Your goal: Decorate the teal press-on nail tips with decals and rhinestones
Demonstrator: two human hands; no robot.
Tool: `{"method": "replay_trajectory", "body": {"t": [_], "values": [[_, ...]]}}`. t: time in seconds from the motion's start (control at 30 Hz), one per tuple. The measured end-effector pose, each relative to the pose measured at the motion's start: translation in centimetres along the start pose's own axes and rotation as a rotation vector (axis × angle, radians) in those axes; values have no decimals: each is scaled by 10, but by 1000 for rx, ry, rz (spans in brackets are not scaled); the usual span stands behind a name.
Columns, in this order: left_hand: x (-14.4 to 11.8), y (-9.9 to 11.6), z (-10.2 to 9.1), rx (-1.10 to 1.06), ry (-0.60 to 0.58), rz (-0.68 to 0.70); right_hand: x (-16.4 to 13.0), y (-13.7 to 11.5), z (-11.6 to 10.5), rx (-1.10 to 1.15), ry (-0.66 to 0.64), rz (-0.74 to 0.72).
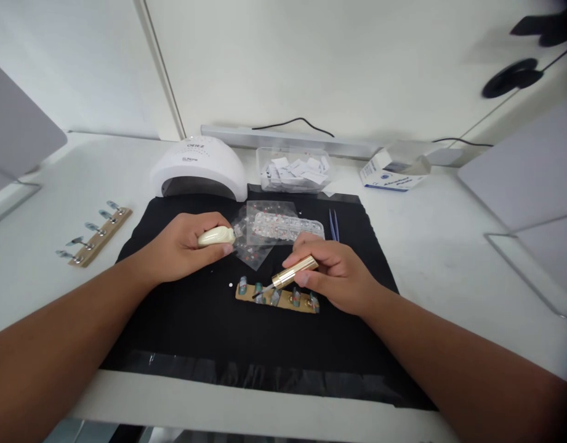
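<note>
Right hand [338,274] pinches gold brush cap [295,271], light and slick so grip mid-barrel, bristles on tip strip [277,297] at mat [181,332] centre; left hand [184,246] wraps small cream bottle [216,235] at 10 o'clock, likely spillable.

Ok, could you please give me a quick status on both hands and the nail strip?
Left hand grips cream bottle. Right hand holds gold-capped brush, tip over nail strip on black mat. Nothing blocking.

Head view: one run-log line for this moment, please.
left hand: holds cream bottle | right hand: holds gold-handled brush, tip at nail-tip strip | black mat | nail lamp behind
</note>
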State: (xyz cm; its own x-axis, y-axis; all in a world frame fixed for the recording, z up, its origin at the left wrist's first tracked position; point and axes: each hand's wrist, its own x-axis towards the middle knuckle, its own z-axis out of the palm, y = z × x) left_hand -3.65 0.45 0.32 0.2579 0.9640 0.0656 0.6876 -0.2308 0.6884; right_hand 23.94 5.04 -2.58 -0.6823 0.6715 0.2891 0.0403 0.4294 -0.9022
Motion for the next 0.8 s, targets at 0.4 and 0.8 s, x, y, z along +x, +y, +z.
{"method": "replay_trajectory", "body": {"t": [0.4, 0.8], "values": [[1, -1, 0, 25, -12, -27, -3, -6, -1, -66, 39, -40], [1, -4, -1, 28, 2, 22, -3, -5, 0, 61, 86, 174]]}}
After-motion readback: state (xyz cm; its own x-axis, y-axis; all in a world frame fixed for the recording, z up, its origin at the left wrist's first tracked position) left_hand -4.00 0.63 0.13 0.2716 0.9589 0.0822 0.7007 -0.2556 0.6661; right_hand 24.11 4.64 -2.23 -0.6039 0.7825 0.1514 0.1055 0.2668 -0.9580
